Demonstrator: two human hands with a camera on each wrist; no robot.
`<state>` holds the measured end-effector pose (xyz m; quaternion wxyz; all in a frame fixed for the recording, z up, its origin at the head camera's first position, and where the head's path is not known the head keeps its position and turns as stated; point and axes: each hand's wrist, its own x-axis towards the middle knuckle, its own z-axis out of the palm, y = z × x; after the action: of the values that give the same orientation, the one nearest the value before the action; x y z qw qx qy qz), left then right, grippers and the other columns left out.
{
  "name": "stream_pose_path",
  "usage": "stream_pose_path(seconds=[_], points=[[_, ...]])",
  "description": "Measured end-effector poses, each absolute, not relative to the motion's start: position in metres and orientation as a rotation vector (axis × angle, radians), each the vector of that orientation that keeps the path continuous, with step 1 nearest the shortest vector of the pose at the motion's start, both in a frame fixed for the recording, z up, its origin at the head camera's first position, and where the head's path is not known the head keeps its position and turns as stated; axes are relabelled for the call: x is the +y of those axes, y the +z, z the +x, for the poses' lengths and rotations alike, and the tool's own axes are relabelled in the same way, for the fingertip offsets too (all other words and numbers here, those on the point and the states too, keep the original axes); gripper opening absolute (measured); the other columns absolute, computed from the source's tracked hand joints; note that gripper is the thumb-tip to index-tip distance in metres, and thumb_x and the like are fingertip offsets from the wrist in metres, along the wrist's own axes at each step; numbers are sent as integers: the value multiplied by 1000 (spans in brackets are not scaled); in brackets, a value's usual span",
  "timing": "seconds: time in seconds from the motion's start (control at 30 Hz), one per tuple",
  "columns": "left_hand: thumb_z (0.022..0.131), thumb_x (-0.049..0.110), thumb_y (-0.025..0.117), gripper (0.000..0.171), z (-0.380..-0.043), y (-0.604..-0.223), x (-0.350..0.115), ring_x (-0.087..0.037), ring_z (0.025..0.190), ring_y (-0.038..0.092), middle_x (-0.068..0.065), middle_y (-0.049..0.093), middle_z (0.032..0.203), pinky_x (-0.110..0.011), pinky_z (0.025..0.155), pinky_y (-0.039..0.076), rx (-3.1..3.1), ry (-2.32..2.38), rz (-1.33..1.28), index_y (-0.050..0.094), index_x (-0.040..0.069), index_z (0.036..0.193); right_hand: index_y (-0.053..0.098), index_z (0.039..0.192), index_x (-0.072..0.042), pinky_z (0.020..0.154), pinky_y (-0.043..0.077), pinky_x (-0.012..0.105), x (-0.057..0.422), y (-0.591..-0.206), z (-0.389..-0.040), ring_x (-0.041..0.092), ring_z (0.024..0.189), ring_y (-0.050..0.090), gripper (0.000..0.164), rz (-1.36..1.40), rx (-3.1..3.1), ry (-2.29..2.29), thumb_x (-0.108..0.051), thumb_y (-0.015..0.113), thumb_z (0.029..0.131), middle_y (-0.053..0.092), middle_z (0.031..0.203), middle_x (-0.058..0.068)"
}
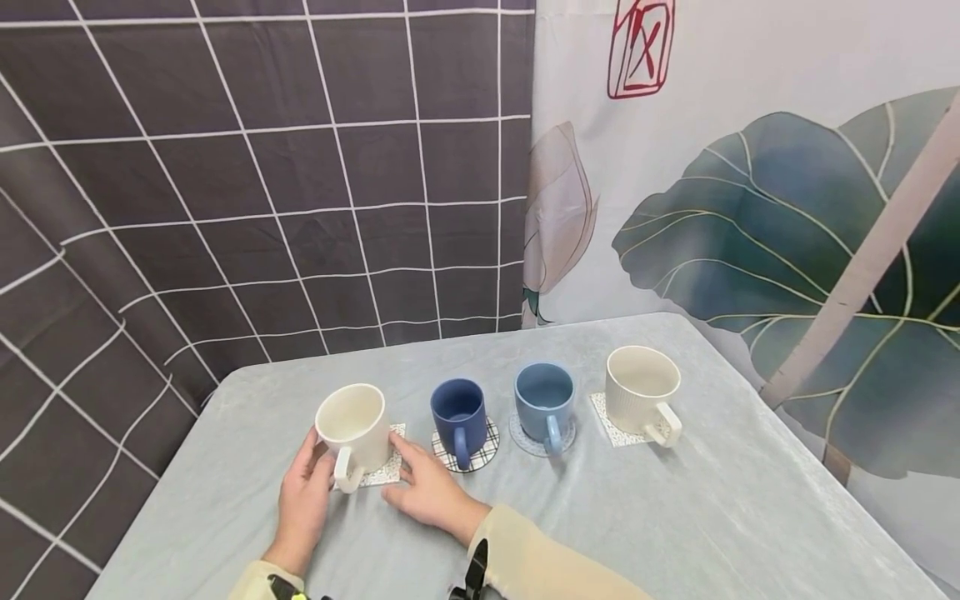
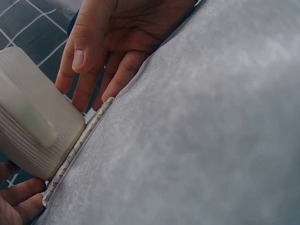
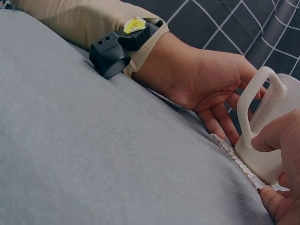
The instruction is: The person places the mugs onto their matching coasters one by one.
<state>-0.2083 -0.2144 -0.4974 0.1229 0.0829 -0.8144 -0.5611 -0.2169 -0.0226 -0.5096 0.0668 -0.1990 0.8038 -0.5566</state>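
A cream ribbed mug (image 1: pixel 372 437) stands upright on a square speckled coaster (image 1: pixel 387 472) at the left of the table, its handle facing the person. My left hand (image 1: pixel 303 500) is at the mug's left side, with its fingertips low by the coaster in the right wrist view. On the other side, my right hand (image 1: pixel 438 497) reaches in with extended fingers, fingertips right at the coaster's edge. In the left wrist view, the coaster (image 2: pixel 77 152) lies flat under the mug (image 2: pixel 65 119), between both hands' fingers. The far fingers of the left hand are partly hidden behind the mug.
Rightward stand a dark blue mug (image 1: pixel 459 412) on a round checked coaster (image 1: pixel 486 451), a lighter blue mug (image 1: pixel 542 404) on a round coaster (image 1: pixel 518 432), and a cream mug (image 1: pixel 633 396) on a square coaster (image 1: pixel 617 434). A grey cloth covers the table (image 1: pixel 720 517); patterned curtains hang behind.
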Motion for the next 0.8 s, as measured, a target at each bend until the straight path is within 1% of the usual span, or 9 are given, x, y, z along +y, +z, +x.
stream_pose_path(seconds=[0.1,0.2,0.3,0.4,0.47,0.57,0.67,0.73,0.8], points=[[105,18,43,56,-209,-498,-214,-33,132,51,-23,45,153,-2,76,42,-2369,-1625,255,31,11,159,32,158,-7,102,48,24,-22,-510,-217,34,126,59,84,-610,2443,-1641,-14,74,87,38,156,23],[104,17,43,55,-211,-500,-212,-33,131,53,-22,46,152,-3,77,44,-2365,-1625,273,35,10,158,32,158,-5,102,48,26,-21,-511,-218,36,125,60,84,-634,2456,-1638,-13,75,86,38,154,25],[104,16,43,54,-213,-501,-210,-36,131,54,-23,47,151,-11,83,51,-2367,-1634,279,37,8,157,32,157,-4,101,49,28,-18,-511,-218,39,123,60,84,-640,2452,-1661,-11,76,86,39,153,27],[104,16,39,53,-216,-503,-210,-35,129,56,-23,48,150,-17,86,54,-2367,-1651,291,38,7,156,33,157,-4,101,50,28,-16,-512,-219,40,124,60,83,-638,2438,-1679,-11,75,86,39,153,27],[104,16,37,51,-218,-503,-211,-30,124,59,-22,50,148,-16,84,54,-2351,-1672,313,40,6,155,32,158,-4,101,49,28,-16,-512,-220,40,125,59,83,-638,2426,-1682,-11,75,87,38,154,26],[105,15,33,50,-221,-500,-214,-11,109,63,-20,53,145,-12,77,52,-2313,-1709,328,42,5,153,32,157,-2,103,49,31,-16,-511,-220,40,125,58,82,-635,2434,-1668,-13,75,87,37,154,26],[107,17,31,48,-224,-493,-217,5,97,60,-18,56,142,-12,75,52,-2269,-1713,303,45,4,150,35,155,0,105,47,35,-16,-508,-219,38,126,58,80,-618,2491,-1594,-18,74,88,40,153,25],[108,18,28,47,-225,-486,-220,9,96,58,-18,57,141,-12,76,52,-2256,-1679,261,47,4,149,38,154,1,104,49,37,-13,-502,-218,37,123,60,77,-604,2535,-1528,-20,74,89,44,151,25],[109,19,28,46,-226,-476,-221,3,101,59,-17,58,140,-13,79,51,-2252,-1622,217,48,4,148,42,151,1,101,51,36,-8,-494,-217,34,119,63,74,-601,2575,-1467,-22,73,89,50,147,23]])
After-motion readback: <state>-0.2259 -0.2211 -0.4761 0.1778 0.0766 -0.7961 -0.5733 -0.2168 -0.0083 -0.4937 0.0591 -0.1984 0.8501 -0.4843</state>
